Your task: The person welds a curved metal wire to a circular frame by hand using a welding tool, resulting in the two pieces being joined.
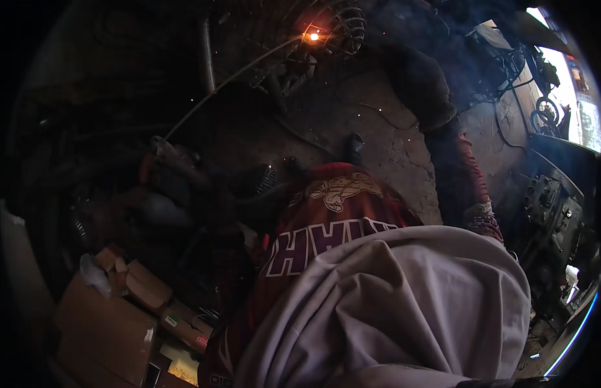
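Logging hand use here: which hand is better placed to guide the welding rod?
Probably the left hand: the welding rod extends from beside it to the orange glow at the wire cage. The right hand lies by the right leg, away from the rod. Shadow obscures the left grip.

Operator's upper body, viewed from above. The torso (352, 213), in a dark red jersey, rises from the lower edge to mid-view, its front rounded and foreshortened; grey fabric (404, 304) drapes over its nearer portion. Right arm: a red, wrinkled sleeve (470, 169) lies to the right of the torso, nearly vertical in the view, with a patterned knit section (484, 223) at its lower end, beside the edge of the grey fabric. The right hand cannot be distinguished with certainty in the dark, hazy area beyond the sleeve. Left arm: its outline is lost in deep shadow, and the posture of the left hand and its fingers cannot be determined.
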Tool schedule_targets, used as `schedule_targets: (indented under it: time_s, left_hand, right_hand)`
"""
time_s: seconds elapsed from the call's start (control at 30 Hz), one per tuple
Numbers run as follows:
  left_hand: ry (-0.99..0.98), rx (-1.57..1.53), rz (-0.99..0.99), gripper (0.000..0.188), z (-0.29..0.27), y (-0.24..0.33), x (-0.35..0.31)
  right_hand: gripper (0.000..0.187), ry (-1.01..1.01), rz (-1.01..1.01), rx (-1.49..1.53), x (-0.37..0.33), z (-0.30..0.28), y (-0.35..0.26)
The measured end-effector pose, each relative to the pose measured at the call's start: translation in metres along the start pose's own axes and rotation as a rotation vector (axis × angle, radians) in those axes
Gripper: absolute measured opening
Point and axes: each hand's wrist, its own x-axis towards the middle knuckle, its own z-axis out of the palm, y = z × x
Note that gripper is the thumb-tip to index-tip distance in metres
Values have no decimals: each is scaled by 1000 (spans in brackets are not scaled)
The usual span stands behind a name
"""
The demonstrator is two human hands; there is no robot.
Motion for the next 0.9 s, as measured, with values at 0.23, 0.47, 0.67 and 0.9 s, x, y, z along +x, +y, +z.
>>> schedule_targets:
  time_s: [0.23, 0.47, 0.67, 0.9]
  left_hand:
    - [-2, 3, 33, 34, -1, -7, -3]
    - [-9, 45, 24, 42, -5, -10, -4]
    - [-10, 15, 15, 44, -2, -5, -8]
    - [20, 105, 162, 44, -1, -7, -9]
  right_hand:
    - [21, -12, -36, -51, 5, -15, -20]
    - [29, -29, 253, 187, 11, -20, -32]
    - [32, -66, 316, 157, 11, -31, -44]
    - [30, 12, 260, 175, -12, -39, -44]
